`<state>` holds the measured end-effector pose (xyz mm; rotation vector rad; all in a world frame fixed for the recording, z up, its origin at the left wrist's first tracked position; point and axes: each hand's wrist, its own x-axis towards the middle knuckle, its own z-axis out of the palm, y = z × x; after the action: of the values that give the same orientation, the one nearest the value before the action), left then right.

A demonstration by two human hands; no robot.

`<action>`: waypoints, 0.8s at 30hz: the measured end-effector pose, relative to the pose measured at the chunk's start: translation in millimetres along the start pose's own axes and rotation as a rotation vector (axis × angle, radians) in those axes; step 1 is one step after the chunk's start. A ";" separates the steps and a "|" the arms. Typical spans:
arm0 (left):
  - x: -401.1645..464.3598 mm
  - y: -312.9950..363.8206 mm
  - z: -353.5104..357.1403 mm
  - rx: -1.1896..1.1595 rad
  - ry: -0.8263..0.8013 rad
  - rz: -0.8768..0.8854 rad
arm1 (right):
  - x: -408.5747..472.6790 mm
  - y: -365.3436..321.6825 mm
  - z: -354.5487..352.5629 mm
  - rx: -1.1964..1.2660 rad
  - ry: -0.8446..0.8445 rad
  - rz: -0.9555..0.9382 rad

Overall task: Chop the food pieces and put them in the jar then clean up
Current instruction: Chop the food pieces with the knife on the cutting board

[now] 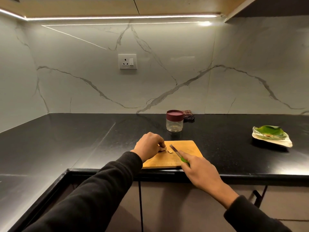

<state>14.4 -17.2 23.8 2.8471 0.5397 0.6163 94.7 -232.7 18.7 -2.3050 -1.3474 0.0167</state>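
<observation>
A wooden cutting board point(189, 148) lies at the front edge of the black counter. My left hand point(148, 145) pinches a pale food piece point(164, 149) down on the board's left part. A small cut bit point(170, 151) lies just right of it. My right hand point(200, 171) grips a green-handled knife point(175, 150), index finger along its spine, blade angled over the board near the cut bit. A clear jar point(174, 124) with a maroon lid on stands behind the board.
A folded dark checked cloth point(189, 115) lies behind the jar against the marble wall. A leaf plate point(271, 135) with a few scraps sits at the right. A wall socket point(127, 61) is above. Cabinet doors are below the counter edge.
</observation>
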 end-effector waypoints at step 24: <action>-1.9 -8.4 3.1 0.041 0.026 0.048 | 5.0 -4.5 13.2 -0.116 -0.007 0.000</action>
<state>11.6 -10.5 18.3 2.9016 0.4950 0.6592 90.5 -221.6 9.8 -2.4026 -1.3855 -0.0553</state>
